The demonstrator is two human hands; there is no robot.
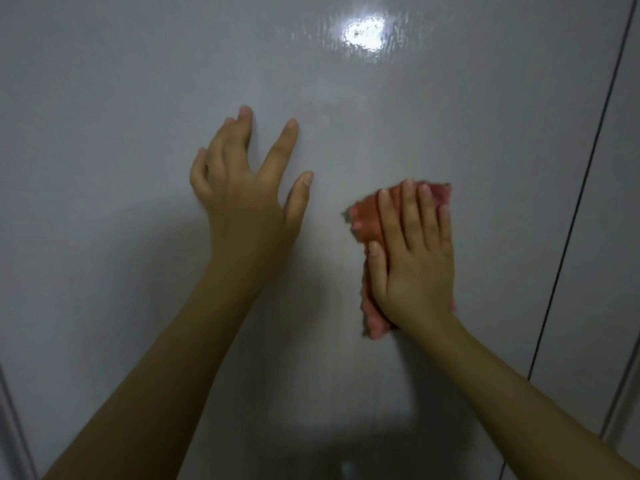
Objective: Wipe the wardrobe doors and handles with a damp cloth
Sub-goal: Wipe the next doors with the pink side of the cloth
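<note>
Glossy wardrobe door (138, 98): left hand (242, 188) splayed against it, right hand (415, 258) flat, pressing pink cloth (367, 216).

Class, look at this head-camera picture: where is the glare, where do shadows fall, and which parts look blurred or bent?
Head view: a bright glare spot sits high on the glossy door; soft shadow darkens the door around and below the arms; the left hand looks slightly motion-blurred, the right hand on the cloth sharper; the door seam bows from wide-angle distortion.
</note>
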